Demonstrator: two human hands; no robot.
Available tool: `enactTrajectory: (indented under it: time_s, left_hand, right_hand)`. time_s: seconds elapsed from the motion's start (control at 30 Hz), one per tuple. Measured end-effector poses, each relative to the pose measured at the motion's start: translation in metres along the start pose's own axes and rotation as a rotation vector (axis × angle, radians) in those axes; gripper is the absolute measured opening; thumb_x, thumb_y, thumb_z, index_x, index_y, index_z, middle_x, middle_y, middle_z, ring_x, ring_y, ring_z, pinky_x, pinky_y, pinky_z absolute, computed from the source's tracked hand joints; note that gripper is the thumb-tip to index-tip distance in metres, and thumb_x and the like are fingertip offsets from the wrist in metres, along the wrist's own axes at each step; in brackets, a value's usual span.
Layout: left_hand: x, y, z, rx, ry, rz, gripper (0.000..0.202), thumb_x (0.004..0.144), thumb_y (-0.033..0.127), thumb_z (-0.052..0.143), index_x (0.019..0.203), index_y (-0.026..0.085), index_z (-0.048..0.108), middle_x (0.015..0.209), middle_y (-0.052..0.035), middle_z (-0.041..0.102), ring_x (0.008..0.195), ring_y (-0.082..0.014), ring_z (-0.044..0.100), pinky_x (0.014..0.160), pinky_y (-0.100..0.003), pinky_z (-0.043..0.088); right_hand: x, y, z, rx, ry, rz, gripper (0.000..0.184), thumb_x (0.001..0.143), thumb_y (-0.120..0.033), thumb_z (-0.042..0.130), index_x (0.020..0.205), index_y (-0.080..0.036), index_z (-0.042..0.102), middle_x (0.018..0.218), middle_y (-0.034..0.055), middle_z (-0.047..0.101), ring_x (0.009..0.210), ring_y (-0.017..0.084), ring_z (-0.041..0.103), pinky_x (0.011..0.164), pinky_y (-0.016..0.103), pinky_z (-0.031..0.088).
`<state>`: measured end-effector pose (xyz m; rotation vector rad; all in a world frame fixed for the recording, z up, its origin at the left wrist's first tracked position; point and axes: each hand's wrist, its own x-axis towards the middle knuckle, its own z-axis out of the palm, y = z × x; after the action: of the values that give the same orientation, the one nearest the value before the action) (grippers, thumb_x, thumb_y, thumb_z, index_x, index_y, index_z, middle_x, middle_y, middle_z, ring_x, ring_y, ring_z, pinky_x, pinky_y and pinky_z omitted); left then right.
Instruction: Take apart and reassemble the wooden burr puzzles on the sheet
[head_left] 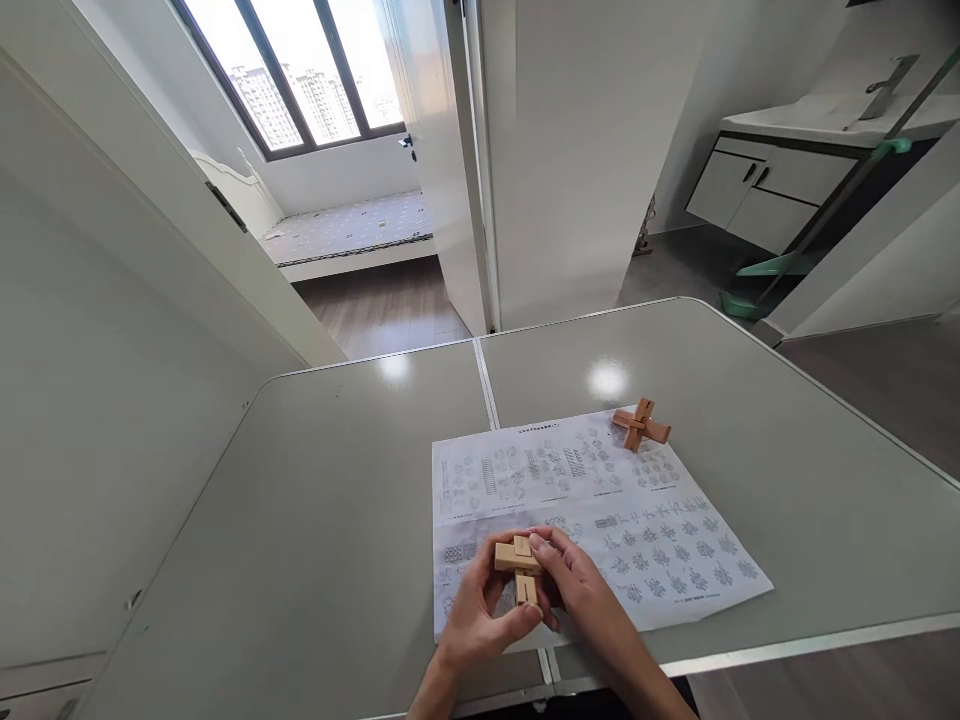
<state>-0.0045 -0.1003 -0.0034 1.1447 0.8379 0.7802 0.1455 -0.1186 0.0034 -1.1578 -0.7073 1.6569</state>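
Observation:
Above the near edge of a printed paper sheet, both hands hold a pale wooden burr puzzle (517, 558) made of interlocking bars. My left hand (480, 612) wraps it from the left, its thumb pressed near the lower bar. From the right, my right hand (574, 585) grips it with the thumb on the upper bar. My fingers hide the underside of the puzzle. The instruction sheet (540, 490) lies flat, covered in small line diagrams too fine to read. On its far right corner sits a second, darker wooden burr puzzle (641, 425), cross-shaped and assembled.
The grey-green table (337, 520) has a metal rim and a metal seam (486, 385) down its middle. Beyond it stand an open door (431, 150) and a bed (360, 225). At right are a sink cabinet (772, 185) and a green dustpan (742, 305).

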Motion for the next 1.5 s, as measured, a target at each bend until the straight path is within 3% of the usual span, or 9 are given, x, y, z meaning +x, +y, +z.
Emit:
enactTrajectory:
  time_s: [0.2, 0.43, 0.57, 0.7, 0.97, 1.13, 1.3, 1.4, 1.5]
  left_hand:
    - [0.0, 0.005, -0.007, 0.035, -0.038, -0.002, 0.078, 0.075, 0.064, 0.085, 0.134, 0.021, 0.058, 0.083, -0.006, 0.075, 0.075, -0.0273, 0.076, 0.082, -0.042, 0.06]
    - [0.0, 0.007, 0.0, -0.038, -0.038, 0.034, 0.074, 0.076, 0.061, 0.086, 0.133, 0.022, 0.057, 0.077, -0.0032, 0.072, 0.071, -0.0262, 0.074, 0.081, -0.041, 0.058]
    - [-0.001, 0.009, -0.004, -0.061, -0.06, 0.03, 0.063, 0.093, 0.069, 0.064, 0.133, 0.02, 0.058, 0.08, -0.0052, 0.072, 0.072, -0.0258, 0.074, 0.075, -0.039, 0.059]
    - [0.0, 0.005, -0.008, -0.041, -0.002, -0.017, 0.052, 0.106, 0.061, 0.044, 0.13, 0.018, 0.061, 0.08, -0.0043, 0.072, 0.07, -0.0222, 0.072, 0.071, -0.034, 0.059]
    - [0.001, -0.002, -0.007, -0.028, 0.068, -0.052, 0.054, 0.104, 0.063, 0.048, 0.127, 0.017, 0.064, 0.072, -0.0014, 0.068, 0.064, -0.0188, 0.066, 0.064, -0.029, 0.055]
    - [0.001, -0.003, -0.012, -0.105, 0.185, -0.084, 0.051, 0.103, 0.063, 0.052, 0.126, 0.018, 0.065, 0.084, -0.0015, 0.065, 0.069, -0.0136, 0.057, 0.066, -0.024, 0.049]
    - [0.003, -0.009, -0.016, -0.173, 0.15, -0.024, 0.059, 0.097, 0.067, 0.062, 0.131, 0.018, 0.062, 0.087, -0.0028, 0.061, 0.067, -0.0121, 0.051, 0.06, -0.023, 0.045]
    - [0.002, -0.014, -0.017, -0.145, 0.087, 0.057, 0.074, 0.082, 0.066, 0.08, 0.137, 0.02, 0.059, 0.096, -0.0063, 0.065, 0.071, -0.0131, 0.053, 0.061, -0.022, 0.046]
    - [0.001, -0.016, -0.019, -0.101, 0.046, 0.061, 0.083, 0.074, 0.058, 0.09, 0.14, 0.023, 0.056, 0.11, -0.01, 0.068, 0.084, -0.0183, 0.062, 0.073, -0.026, 0.051]
  right_hand:
    - [-0.003, -0.005, -0.002, -0.013, -0.035, -0.015, 0.057, 0.094, -0.072, 0.06, 0.11, -0.018, 0.062, 0.052, -0.009, 0.051, 0.046, 0.012, 0.046, 0.05, 0.024, 0.039]
    - [-0.006, -0.01, -0.003, -0.063, -0.035, -0.029, 0.059, 0.095, -0.073, 0.06, 0.113, -0.017, 0.06, 0.055, -0.0086, 0.05, 0.05, 0.013, 0.046, 0.054, 0.026, 0.039]
    - [-0.007, -0.006, -0.004, -0.1, -0.04, -0.049, 0.058, 0.098, -0.072, 0.057, 0.117, -0.017, 0.059, 0.057, -0.0076, 0.05, 0.053, 0.014, 0.048, 0.055, 0.026, 0.04]
    - [-0.008, -0.003, -0.004, -0.171, -0.045, -0.069, 0.06, 0.099, -0.073, 0.055, 0.12, -0.017, 0.059, 0.062, -0.0055, 0.053, 0.056, 0.015, 0.052, 0.056, 0.027, 0.043]
    - [-0.011, -0.004, -0.002, -0.246, -0.037, -0.089, 0.059, 0.103, -0.072, 0.047, 0.124, -0.018, 0.058, 0.065, -0.004, 0.056, 0.057, 0.016, 0.054, 0.057, 0.028, 0.044]
    - [-0.013, -0.007, -0.017, -0.454, 0.119, -0.161, 0.054, 0.106, -0.068, 0.043, 0.124, -0.021, 0.06, 0.071, -0.0021, 0.06, 0.061, 0.019, 0.06, 0.061, 0.029, 0.049]
    - [-0.016, 0.0, -0.042, -0.802, 0.226, -0.358, 0.04, 0.102, -0.054, 0.058, 0.13, -0.026, 0.062, 0.111, 0.0071, 0.066, 0.073, 0.019, 0.068, 0.07, 0.033, 0.06]
    - [-0.017, 0.009, -0.05, -0.968, 0.253, -0.384, 0.049, 0.097, -0.047, 0.066, 0.142, -0.03, 0.056, 0.129, 0.0092, 0.057, 0.078, 0.02, 0.071, 0.07, 0.036, 0.063]
    - [-0.015, 0.017, -0.052, -1.072, 0.269, -0.381, 0.06, 0.088, -0.039, 0.074, 0.145, -0.031, 0.053, 0.135, 0.0101, 0.054, 0.092, 0.027, 0.075, 0.073, 0.04, 0.066]
